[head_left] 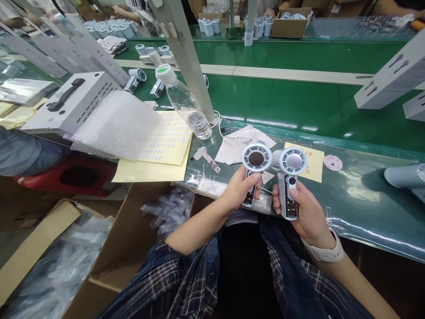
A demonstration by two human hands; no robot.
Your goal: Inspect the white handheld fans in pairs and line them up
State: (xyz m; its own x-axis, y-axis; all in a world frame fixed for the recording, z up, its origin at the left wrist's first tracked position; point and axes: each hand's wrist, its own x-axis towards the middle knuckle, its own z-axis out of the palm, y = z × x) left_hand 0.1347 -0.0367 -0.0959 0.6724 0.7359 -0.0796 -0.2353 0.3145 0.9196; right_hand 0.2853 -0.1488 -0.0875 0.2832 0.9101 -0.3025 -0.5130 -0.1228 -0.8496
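Observation:
My left hand (239, 188) is closed around the handle of a light-blue handheld fan (256, 157) with a dark brown centre disc. In my right hand (307, 210) is a second handheld fan (292, 161), whose centre disc is pale. Both round heads face up toward me, side by side, and dark panels with small parts show on the handles. Under and behind them lie a white cloth (234, 144) and a yellow note (314, 166) with red handwriting. A round pink sticker (333, 162) sits right of the note.
A water bottle (187, 104) stands left of a metal post (186, 48). Yellow sticker sheets (152, 170) and bubble wrap (116, 124) lie left, beside a white machine (76, 99). Cardboard boxes (111, 239) of clear plastic stand below. A green conveyor (299, 97) runs behind; other people work beyond it.

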